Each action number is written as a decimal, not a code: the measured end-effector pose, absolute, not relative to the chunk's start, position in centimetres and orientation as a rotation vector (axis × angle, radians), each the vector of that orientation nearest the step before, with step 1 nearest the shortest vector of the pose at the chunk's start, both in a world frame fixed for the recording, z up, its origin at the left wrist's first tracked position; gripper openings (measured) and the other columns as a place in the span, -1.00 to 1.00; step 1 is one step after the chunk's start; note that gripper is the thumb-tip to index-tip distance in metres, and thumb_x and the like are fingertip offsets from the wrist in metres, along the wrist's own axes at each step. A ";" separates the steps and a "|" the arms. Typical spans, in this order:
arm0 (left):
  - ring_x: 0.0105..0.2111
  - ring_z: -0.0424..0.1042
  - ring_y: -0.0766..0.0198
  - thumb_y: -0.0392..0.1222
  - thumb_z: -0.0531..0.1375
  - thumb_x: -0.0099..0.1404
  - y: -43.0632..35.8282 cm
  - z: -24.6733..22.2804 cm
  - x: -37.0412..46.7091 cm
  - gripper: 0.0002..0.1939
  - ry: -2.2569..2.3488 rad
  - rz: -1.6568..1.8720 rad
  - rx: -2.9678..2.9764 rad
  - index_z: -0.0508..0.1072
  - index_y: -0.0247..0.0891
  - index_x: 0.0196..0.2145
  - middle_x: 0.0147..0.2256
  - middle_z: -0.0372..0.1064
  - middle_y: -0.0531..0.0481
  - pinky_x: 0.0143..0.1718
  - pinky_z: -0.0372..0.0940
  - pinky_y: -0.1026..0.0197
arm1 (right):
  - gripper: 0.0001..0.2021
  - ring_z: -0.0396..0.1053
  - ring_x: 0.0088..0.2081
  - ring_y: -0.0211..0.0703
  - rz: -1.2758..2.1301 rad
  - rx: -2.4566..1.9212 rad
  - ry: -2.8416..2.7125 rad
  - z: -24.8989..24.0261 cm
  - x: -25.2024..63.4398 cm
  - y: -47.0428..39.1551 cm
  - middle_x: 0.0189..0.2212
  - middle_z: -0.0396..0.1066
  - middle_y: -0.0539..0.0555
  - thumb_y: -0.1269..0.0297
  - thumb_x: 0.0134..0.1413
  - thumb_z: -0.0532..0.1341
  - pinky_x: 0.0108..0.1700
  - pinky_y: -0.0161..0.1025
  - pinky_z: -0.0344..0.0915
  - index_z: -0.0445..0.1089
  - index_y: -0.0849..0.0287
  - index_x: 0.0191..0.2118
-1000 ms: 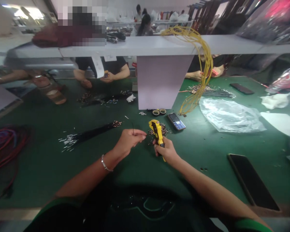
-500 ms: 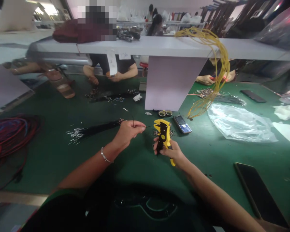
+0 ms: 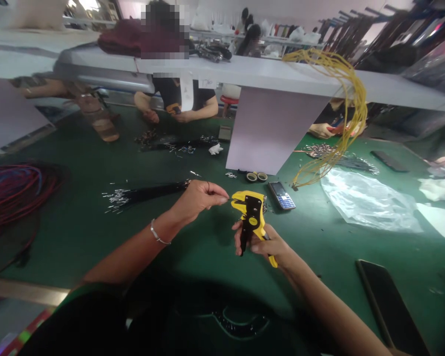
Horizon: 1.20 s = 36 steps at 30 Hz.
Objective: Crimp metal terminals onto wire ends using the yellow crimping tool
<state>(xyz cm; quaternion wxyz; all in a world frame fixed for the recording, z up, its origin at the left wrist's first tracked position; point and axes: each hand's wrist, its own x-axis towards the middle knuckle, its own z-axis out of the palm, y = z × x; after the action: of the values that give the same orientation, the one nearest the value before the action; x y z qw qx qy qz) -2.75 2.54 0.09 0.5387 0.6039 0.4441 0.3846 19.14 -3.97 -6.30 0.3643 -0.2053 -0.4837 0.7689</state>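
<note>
Between thumb and fingers, my left hand [image 3: 202,199] pinches a thin black wire [image 3: 208,186], part of which loops up behind the fingers. Its short end reaches the jaws of a yellow and black wire stripper [image 3: 252,212]; I cannot tell how deep it sits there. My right hand [image 3: 261,240] is wrapped round the stripper's handles, which stand apart, with the jaws pointing left. Behind my left wrist lies a bundle of black wires [image 3: 152,192] with bright metal ends at its left.
Past the stripper are a keypad phone [image 3: 281,195] and tape rolls [image 3: 257,176]. Yellow wires [image 3: 358,113] hang from the shelf [image 3: 259,74]. A plastic bag [image 3: 371,200] and smartphone [image 3: 389,304] lie right, red cables [image 3: 11,202] left. Co-workers' hands [image 3: 185,116] are across the table.
My left hand has moved slightly right, bringing the wire's end up to the stripper's jaws. Before, a gap lay between them. The camera view has tilted a little.
</note>
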 end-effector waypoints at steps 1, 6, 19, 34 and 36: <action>-0.63 0.13 0.46 -0.28 0.32 -0.02 2.5 0.1 -2.7 -0.89 1.046 0.908 1.426 0.58 -0.30 -0.44 -0.61 0.33 0.07 -0.62 0.02 0.32 | -0.46 0.44 -0.39 -0.06 1.974 -0.525 -1.235 -6.4 19.1 -4.0 -0.38 0.49 0.14 0.33 -0.25 0.35 -0.32 -0.15 0.26 0.33 0.32 -0.03; -0.64 0.13 0.47 -0.30 0.32 -0.02 2.6 -0.2 -2.6 -0.90 1.008 0.905 1.370 0.57 -0.30 -0.45 -0.63 0.32 0.08 -0.63 0.01 0.32 | -0.46 0.46 -0.41 -0.05 1.961 -0.475 -1.235 -6.9 19.2 -3.9 -0.40 0.48 0.14 0.31 -0.25 0.36 -0.37 -0.20 0.22 0.34 0.34 -0.04; -0.67 0.13 0.48 -0.30 0.33 -0.07 2.8 -0.4 -2.4 -0.91 0.956 0.903 1.293 0.56 -0.31 -0.50 -0.63 0.35 0.05 -0.64 -0.04 0.29 | -0.48 0.43 -0.40 -0.04 2.008 -0.453 -1.210 -6.4 19.0 -4.3 -0.40 0.46 0.12 0.35 -0.23 0.34 -0.29 -0.07 0.29 0.32 0.33 -0.05; -0.67 0.13 0.49 -0.31 0.33 -0.07 2.9 -0.6 -2.4 -0.92 0.935 0.877 1.248 0.54 -0.32 -0.51 -0.63 0.35 0.06 -0.63 -0.05 0.29 | -0.50 0.42 -0.41 -0.05 1.999 -0.496 -1.210 -6.0 18.9 -4.7 -0.42 0.44 0.11 0.34 -0.22 0.34 -0.30 -0.05 0.30 0.33 0.33 -0.06; -0.68 0.13 0.50 -0.31 0.33 -0.08 2.9 -0.6 -2.4 -0.91 0.934 0.868 1.248 0.54 -0.31 -0.51 -0.63 0.35 0.06 -0.63 -0.05 0.29 | -0.51 0.41 -0.43 -0.07 2.001 -0.499 -1.210 -6.1 19.0 -4.7 -0.43 0.44 0.11 0.35 -0.22 0.35 -0.32 -0.06 0.31 0.34 0.33 -0.06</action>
<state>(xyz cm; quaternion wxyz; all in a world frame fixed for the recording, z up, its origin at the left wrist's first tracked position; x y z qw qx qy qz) -2.42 2.91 -0.64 0.6277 0.5445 0.4075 0.3788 18.99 -4.68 -6.09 0.3667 -0.1941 -0.4710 0.7785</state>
